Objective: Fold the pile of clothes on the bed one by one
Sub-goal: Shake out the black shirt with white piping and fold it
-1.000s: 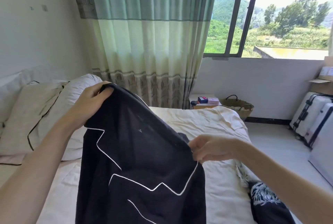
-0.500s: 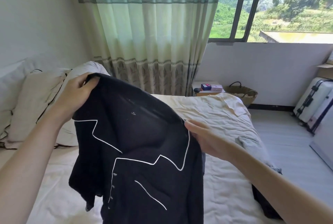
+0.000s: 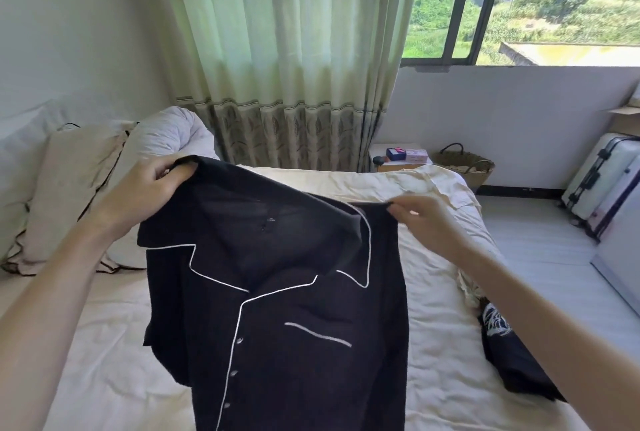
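A bed with a wrinkled cream sheet fills the near middle of the room. Pillows are heaped at its left against a plain white wall. At the far side hangs a green and cream striped curtain, drawn beside a dark-framed window that shows sunlit trees and hills. Below the window stand a small bedside table and, right of it, a woven basket. Pale suitcases stand at the far right on the light floor.
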Available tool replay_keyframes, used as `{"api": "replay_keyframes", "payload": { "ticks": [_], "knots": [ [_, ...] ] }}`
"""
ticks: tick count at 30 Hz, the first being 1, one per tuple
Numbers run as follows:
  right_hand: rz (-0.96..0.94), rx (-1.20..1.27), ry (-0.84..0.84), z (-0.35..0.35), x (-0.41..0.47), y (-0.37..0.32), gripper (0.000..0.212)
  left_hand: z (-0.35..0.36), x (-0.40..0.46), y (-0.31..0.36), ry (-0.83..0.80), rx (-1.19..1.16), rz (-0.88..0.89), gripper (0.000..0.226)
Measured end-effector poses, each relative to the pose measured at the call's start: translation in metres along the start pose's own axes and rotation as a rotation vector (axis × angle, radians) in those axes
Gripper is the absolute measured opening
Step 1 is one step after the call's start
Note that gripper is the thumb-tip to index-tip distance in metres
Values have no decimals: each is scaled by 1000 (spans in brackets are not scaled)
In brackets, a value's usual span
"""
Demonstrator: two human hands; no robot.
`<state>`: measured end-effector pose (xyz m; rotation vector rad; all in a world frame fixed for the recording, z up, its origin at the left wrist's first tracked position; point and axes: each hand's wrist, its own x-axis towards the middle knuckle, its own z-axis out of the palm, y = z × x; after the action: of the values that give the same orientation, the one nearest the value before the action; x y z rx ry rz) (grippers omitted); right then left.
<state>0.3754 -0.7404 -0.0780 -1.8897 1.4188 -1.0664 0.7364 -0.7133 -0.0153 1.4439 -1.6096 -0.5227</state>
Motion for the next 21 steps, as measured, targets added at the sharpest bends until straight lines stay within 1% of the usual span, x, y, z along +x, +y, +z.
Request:
{"api": "replay_keyframes", "payload": {
  "ticks": [1, 3, 5, 7, 8, 11, 12, 13, 15, 17, 18, 19, 20, 21],
  "knots": [
    [56, 217, -23, -5, -1, -7, 19, -3, -4, 0, -20, -48, -39, 31],
    [170, 662, -142, -12, -5, -19, 25, -7, -12, -2, -29, -131, -109, 32],
    [226, 870, -224, -16, -11, -27, 29, -8, -21, -3, 17, -154, -144, 32],
    [213, 933, -255, -16, -18, -37, 24, -7, -31, -2, 69, -131, -158, 27],
    [161, 851, -254, -14, -22, -42, 19, -6, -36, -1, 101, -104, -169, 24],
    [-105, 308, -278, -6, -30, -50, 22, -7, -52, 9, 228, -25, -209, 25],
    [-173, 250, -273, -2, -31, -51, 19, -8, -59, 14, 262, -24, -212, 26],
    [-195, 252, -250, 0, -33, -51, 15, -9, -67, 19, 281, -27, -214, 29],
    [-159, 314, -218, 1, -37, -48, 17, -11, -88, 30, 288, -16, -225, 34],
    [-154, 334, -271, 0, -45, -42, 15, -10, -112, 39, 303, -5, -232, 36],
    [-186, 285, -308, 0, -50, -40, 13, -8, -123, 44, 313, -9, -234, 37],
    [-219, 190, -338, 1, -56, -38, 20, -5, -135, 49, 327, -16, -237, 38],
    [-247, 64, -359, 4, -63, -35, 31, -2, -146, 54, 345, -20, -243, 38],
    [-280, -48, -358, 7, -68, -34, 38, 0, -156, 59, 368, -19, -253, 38]
  ]
}}
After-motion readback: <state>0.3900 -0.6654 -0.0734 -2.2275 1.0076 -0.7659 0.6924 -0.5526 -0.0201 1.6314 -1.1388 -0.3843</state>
